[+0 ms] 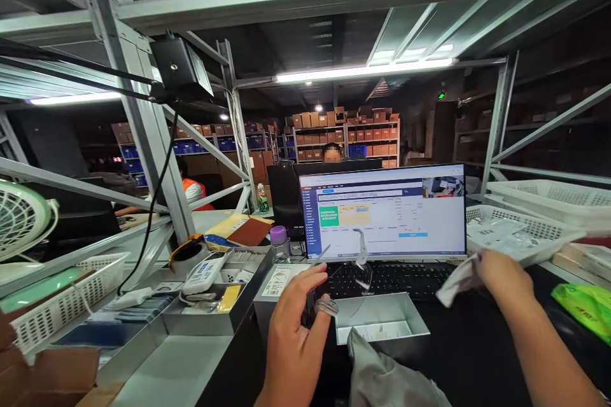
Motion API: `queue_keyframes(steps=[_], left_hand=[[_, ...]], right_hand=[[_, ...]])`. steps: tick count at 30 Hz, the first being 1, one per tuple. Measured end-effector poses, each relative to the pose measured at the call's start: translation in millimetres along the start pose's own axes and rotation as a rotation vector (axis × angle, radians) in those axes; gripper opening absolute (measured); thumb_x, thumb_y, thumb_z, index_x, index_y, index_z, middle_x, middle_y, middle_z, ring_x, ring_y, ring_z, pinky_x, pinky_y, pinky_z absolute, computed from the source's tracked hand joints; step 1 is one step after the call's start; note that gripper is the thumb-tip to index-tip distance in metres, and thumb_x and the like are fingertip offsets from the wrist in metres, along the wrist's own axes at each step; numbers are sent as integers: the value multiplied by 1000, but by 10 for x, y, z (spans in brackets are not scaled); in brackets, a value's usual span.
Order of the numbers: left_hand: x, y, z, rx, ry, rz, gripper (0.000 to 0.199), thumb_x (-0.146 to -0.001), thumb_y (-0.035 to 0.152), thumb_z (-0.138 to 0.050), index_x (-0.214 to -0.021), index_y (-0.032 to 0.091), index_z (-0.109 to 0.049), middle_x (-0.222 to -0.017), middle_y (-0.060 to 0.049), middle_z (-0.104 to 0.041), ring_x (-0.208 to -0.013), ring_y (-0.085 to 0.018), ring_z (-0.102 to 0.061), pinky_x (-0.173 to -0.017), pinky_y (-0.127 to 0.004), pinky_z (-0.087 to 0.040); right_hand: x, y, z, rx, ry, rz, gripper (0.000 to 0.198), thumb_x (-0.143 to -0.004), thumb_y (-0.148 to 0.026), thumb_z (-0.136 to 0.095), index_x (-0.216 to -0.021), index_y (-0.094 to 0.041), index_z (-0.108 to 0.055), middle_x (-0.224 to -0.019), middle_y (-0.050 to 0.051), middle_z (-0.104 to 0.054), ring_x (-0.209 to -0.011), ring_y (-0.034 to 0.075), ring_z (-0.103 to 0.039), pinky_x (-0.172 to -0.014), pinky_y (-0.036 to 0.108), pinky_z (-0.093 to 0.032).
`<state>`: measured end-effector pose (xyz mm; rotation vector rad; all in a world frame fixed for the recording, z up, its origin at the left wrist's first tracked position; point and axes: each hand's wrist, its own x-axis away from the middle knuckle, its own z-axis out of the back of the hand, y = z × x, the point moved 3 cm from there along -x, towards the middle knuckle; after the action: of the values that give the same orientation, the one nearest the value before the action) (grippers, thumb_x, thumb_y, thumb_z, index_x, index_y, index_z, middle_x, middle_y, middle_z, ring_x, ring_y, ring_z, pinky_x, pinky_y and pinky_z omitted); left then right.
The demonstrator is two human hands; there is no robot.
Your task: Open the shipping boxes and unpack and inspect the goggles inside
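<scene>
The left hand (298, 324) is holding one pair of clear glasses (361, 249) between its bent fingers and thumb; the exact contact is too blurred to tell. The glasses are sitting between the two hands, just right of the left fingertips, with one arm pointing up. The right hand (501, 280) is pinching one pale cloth (457, 281), which is hanging toward the left hand.

Between the hands, one open silver box (394, 315) is lying just right of the left thumb, and one grey fabric (386, 372) is bunching below it. One keyboard (415, 278) is stretching across the gap between the hands, with one lit monitor (382, 210) standing beyond it.

Beyond the left hand, one purple-lidded bottle (280, 247) is standing behind one labelled box (279, 283). Well left of that hand, one basket (71, 318) is resting near one fan (21, 222). Right of the right hand, one green packet (585, 308) is lying; beyond it, one white basket (566, 229) is holding clear bags. Two people are showing farther off, past the left hand.
</scene>
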<state>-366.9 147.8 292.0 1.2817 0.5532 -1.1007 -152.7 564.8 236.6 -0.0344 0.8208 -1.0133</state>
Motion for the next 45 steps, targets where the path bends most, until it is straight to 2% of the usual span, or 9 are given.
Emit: queue_keyframes(steps=[5, 11, 14, 19, 26, 30, 33, 39, 45], left_hand=[[34, 41, -27, -93, -36, -136, 28, -96, 19, -54, -121, 30, -59, -131, -1, -66, -125, -19, -60, -109, -37, -47], [3, 57, -4, -135, -42, -165, 29, -95, 20, -54, -121, 31, -61, -127, 1, -68, -121, -17, -63, -105, -32, -50], [0, 39, 21, -138, 4, -111, 26, -95, 23, -55, -119, 29, -64, -121, 1, -71, -113, -17, -67, -99, -29, -54], [-27, -10, 35, -130, 60, 25, 23, -90, 28, -59, -110, 25, -70, -103, -2, -76, -90, -20, -73, -79, -29, -61], [-64, -6, -10, -177, 23, -53, 24, -91, 27, -57, -111, 27, -70, -110, 0, -75, -102, -20, -72, -90, -33, -60], [-62, 9, -29, -136, 44, -64, 20, -92, 28, -58, -107, 26, -71, -110, -2, -75, -102, -20, -72, -90, -32, -60], [-35, 0, -19, -112, 96, -33, 20, -91, 29, -60, -107, 25, -70, -108, -3, -75, -99, -20, -73, -91, -32, -60], [-11, 11, -20, -57, 90, 11, 22, -90, 28, -59, -109, 24, -69, -111, -4, -75, -94, -19, -74, -82, -27, -62], [-30, 10, -44, -58, 71, 39, 23, -88, 28, -61, -108, 26, -71, -109, -2, -75, -92, -17, -73, -81, -25, -61]], right_hand=[[161, -292, 635, 217, 419, 83, 37, -99, -36, -46, -119, -20, -73, -67, 12, -70, -49, 22, -58, -50, 32, -27], [473, -756, 1056, -30, 731, 123, 40, -101, -36, -44, -112, -10, -73, -93, 15, -76, -84, 26, -71, -66, 29, -43], [507, -753, 1097, 7, 605, 121, 39, -100, -37, -44, -114, -13, -72, -90, 15, -75, -79, 27, -70, -66, 32, -44], [445, -499, 930, 76, 102, 194, 33, -92, -45, -47, -105, -30, -74, -72, 4, -74, -59, 29, -67, -54, 35, -42], [707, -907, 1264, -202, 592, 417, 32, -101, -34, -45, -112, -26, -73, -89, 5, -78, -77, 24, -74, -64, 32, -52], [736, -1076, 1255, -551, 357, 540, 24, -100, -34, -50, -104, -26, -73, -115, 5, -76, -102, 25, -73, -85, 33, -57], [703, -1119, 1108, -730, 81, 412, 25, -99, -42, -53, -100, -26, -72, -105, 3, -78, -86, 24, -75, -65, 28, -59], [739, -1186, 904, -640, 92, 174, 34, -96, -47, -50, -107, -23, -71, -65, 0, -71, -47, 18, -60, -44, 27, -43], [838, -1443, 770, -1320, -4, -17, 33, -77, -45, -78, -100, -23, -66, -92, 6, -77, -78, 22, -71, -62, 26, -53]])
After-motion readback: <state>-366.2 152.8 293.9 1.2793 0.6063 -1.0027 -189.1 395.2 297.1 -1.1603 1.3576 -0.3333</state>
